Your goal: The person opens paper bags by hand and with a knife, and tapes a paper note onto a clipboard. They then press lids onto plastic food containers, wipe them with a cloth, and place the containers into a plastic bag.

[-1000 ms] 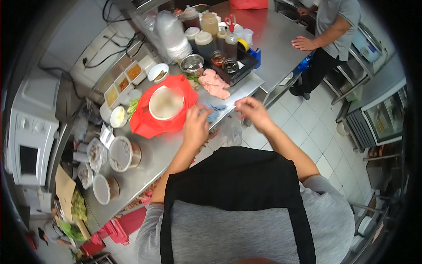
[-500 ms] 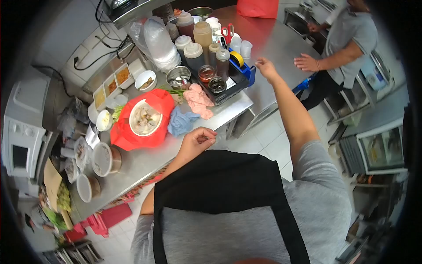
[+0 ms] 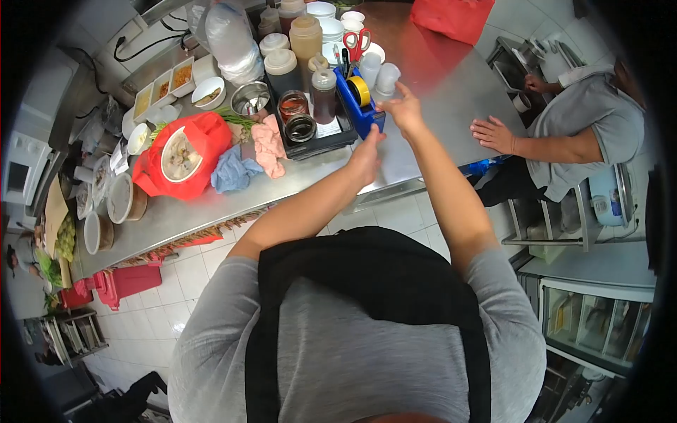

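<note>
A blue tape dispenser (image 3: 368,116) holding a roll of yellow tape (image 3: 360,90) stands at the right end of a black tray (image 3: 321,146). My right hand (image 3: 405,113) is just right of the dispenser with thumb and fingers apart. Its raised finger is close to the clear plastic cups (image 3: 386,79). My left hand (image 3: 365,159) is in front of the dispenser's near end, its fingers stretched out and holding nothing visible. Whether either hand touches the dispenser I cannot tell. Red-handled scissors (image 3: 357,44) and pens stand upright at the dispenser's far end.
Sauce bottles (image 3: 282,69) and two open jars (image 3: 301,127) crowd the tray. Leftward lie a pink cloth (image 3: 269,145), a blue cloth (image 3: 234,170) and a bowl of food (image 3: 180,156) in a red bag (image 3: 144,169). A co-worker's hand (image 3: 493,134) rests on the steel table's right side.
My left hand has moved from near the counter's front edge, right and up to the dispenser. My right hand has come down and left toward it. The view has shifted.
</note>
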`<state>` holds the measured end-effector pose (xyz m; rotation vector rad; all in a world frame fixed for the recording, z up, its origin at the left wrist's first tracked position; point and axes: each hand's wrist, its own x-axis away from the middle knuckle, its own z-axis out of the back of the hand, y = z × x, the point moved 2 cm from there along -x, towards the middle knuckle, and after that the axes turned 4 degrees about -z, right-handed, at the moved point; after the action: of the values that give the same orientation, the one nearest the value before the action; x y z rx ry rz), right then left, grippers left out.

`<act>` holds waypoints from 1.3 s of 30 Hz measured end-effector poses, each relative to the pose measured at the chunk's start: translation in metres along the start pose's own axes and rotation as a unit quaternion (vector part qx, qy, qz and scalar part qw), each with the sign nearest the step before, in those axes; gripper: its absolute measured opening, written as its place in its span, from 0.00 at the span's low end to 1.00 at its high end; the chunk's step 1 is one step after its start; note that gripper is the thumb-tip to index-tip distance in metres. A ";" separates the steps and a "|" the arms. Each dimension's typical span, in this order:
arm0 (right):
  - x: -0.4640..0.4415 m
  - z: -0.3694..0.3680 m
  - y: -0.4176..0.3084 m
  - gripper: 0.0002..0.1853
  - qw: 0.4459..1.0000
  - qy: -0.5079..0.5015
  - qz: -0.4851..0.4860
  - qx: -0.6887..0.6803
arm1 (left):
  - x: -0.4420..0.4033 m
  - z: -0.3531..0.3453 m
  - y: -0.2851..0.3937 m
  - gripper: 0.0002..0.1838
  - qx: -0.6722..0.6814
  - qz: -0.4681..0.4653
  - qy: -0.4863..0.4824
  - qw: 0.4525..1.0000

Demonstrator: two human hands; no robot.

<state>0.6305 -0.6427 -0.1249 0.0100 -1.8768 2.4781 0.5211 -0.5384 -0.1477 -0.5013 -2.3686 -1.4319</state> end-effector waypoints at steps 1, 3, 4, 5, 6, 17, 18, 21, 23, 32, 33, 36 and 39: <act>0.040 0.014 -0.032 0.42 0.998 -0.013 0.022 -0.064 | -0.010 -0.002 -0.002 0.37 0.003 -0.009 0.032 0.999; 0.099 0.049 -0.049 0.41 0.995 -0.032 0.049 -0.083 | -0.027 -0.001 -0.004 0.38 -0.002 -0.020 0.065 0.998; 0.130 0.067 -0.055 0.40 0.996 -0.031 0.040 -0.069 | -0.036 -0.001 -0.005 0.39 -0.005 -0.026 0.080 0.996; 0.163 0.086 -0.059 0.40 0.998 -0.032 0.032 -0.053 | -0.047 -0.001 -0.010 0.38 0.004 -0.065 0.132 0.989; 0.201 0.107 -0.055 0.39 0.996 -0.012 0.007 -0.086 | -0.053 -0.004 -0.008 0.37 0.011 -0.081 0.142 0.986; 0.283 0.121 0.112 0.41 0.953 0.045 -0.236 -0.184 | -0.068 -0.012 -0.015 0.14 -0.181 -0.215 0.320 0.905; 0.282 0.111 0.138 0.40 0.953 0.046 -0.244 -0.175 | -0.067 -0.014 -0.012 0.15 -0.191 -0.204 0.328 0.902; 0.270 0.070 0.219 0.35 0.953 0.027 -0.267 -0.143 | -0.056 -0.017 -0.003 0.15 -0.198 -0.159 0.328 0.910; 0.258 0.043 0.248 0.34 0.954 0.002 -0.277 -0.114 | -0.102 -0.007 -0.029 0.16 -0.261 -0.177 0.323 0.892; 0.252 0.014 0.182 0.29 0.928 -0.181 -0.305 -0.116 | 0.020 -0.026 -0.012 0.12 -0.289 -0.390 0.130 0.865; 0.249 0.006 0.168 0.28 0.924 -0.205 -0.301 -0.118 | 0.041 -0.015 0.007 0.11 -0.295 -0.431 0.100 0.847; 0.242 -0.030 0.130 0.27 0.909 -0.287 -0.279 -0.117 | 0.120 0.042 0.064 0.08 -0.321 -0.533 0.073 0.779; 0.240 -0.088 0.091 0.25 0.887 -0.370 -0.251 -0.110 | 0.177 0.144 0.101 0.08 -0.312 -0.568 0.198 0.735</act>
<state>0.3894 -0.5771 -0.2299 1.4152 -1.9863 2.0064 0.3974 -0.3436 -0.0537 1.2747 -1.6987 -2.4634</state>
